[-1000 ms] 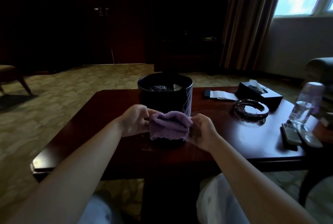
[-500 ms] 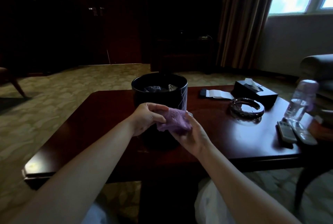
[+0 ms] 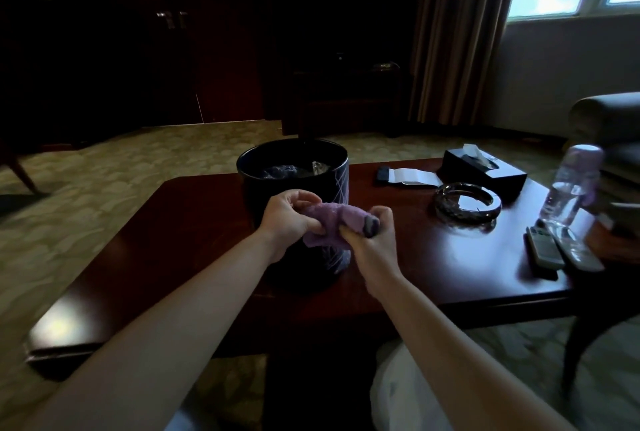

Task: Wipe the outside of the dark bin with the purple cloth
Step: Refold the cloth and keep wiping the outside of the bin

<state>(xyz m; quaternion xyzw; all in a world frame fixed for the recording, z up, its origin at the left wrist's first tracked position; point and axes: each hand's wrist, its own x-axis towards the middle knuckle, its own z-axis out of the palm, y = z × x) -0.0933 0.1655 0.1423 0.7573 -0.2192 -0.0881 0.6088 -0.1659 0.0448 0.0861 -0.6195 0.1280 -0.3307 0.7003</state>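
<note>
A dark bin (image 3: 294, 195) stands at the centre of the frame on a red-brown table (image 3: 173, 240), rubbish showing inside. In front of it a purple cloth (image 3: 334, 222) is bunched between two hands: the left hand (image 3: 287, 219) pinches one end, the right hand (image 3: 372, 240) grips the other. The wipe would go best with the cloth folded into a flat pad, one hand steadying the rim. An ashtray (image 3: 467, 202) and tissue box (image 3: 485, 170) sit right of centre.
</note>
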